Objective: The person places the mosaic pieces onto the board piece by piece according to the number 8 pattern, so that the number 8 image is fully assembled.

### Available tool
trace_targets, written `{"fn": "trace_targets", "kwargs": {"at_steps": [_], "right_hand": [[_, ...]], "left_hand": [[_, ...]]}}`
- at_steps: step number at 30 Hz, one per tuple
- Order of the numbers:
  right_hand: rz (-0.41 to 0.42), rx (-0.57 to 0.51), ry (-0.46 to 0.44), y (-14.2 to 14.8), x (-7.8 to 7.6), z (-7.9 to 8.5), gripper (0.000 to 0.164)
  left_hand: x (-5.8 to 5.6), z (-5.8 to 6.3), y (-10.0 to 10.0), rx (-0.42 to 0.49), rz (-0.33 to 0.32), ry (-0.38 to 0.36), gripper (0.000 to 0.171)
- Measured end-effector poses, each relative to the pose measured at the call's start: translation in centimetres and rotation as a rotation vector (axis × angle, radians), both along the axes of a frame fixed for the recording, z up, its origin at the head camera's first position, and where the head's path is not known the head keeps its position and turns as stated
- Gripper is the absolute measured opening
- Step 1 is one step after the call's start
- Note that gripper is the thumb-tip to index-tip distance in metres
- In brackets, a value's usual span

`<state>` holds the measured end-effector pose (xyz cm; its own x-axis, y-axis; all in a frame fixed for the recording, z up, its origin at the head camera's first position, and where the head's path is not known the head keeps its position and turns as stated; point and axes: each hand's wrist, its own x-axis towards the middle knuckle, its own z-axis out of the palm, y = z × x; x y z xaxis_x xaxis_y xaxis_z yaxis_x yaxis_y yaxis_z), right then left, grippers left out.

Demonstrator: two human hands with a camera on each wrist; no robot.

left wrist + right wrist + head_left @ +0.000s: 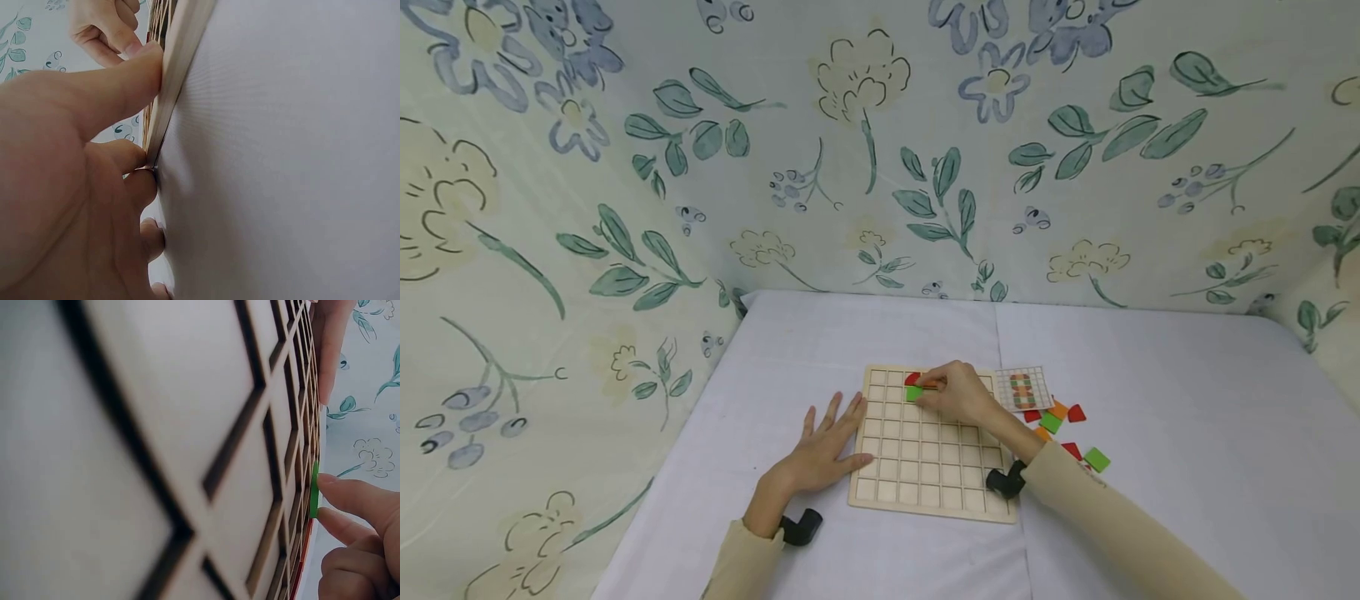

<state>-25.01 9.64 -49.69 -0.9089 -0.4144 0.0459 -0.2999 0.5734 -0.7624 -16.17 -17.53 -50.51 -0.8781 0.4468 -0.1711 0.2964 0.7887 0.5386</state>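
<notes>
Step in hand appears to be seating the green square (pixel 913 394) in the board (pixel 909 472), near its far edge. The right hand (pixel 958 394) pinches the square; the left hand (pixel 820 457), fingers spread, touches the left edge. Next move likely calls for alignment, then release.

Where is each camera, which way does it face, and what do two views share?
Head: on the head, facing forward and down at the board; both sleeves, left hand, right hand show.
Left wrist: on that wrist, facing the board's edge and white cloth; left hand near, right hand beyond.
Right wrist: on that wrist, looking low across the board; right hand at a green tile, left hand beyond.
Head and right wrist share the green tile.
</notes>
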Motion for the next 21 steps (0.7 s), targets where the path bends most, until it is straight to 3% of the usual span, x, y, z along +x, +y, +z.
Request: {"fn": "trace_targets", "kwargs": {"at_steps": [15,21], "right_hand": [[0.016,-0.023,0.000,0.16,-0.11,-0.29,0.020],[-0.026,-0.055,-0.062,0.93,0.38,0.63,0.022]], "left_hand": [[0.09,0.12,0.01,0.012,-0.007,-0.009,0.084],[0.07,0.02,0.01,0.011,0.000,0.001,0.084]]}}
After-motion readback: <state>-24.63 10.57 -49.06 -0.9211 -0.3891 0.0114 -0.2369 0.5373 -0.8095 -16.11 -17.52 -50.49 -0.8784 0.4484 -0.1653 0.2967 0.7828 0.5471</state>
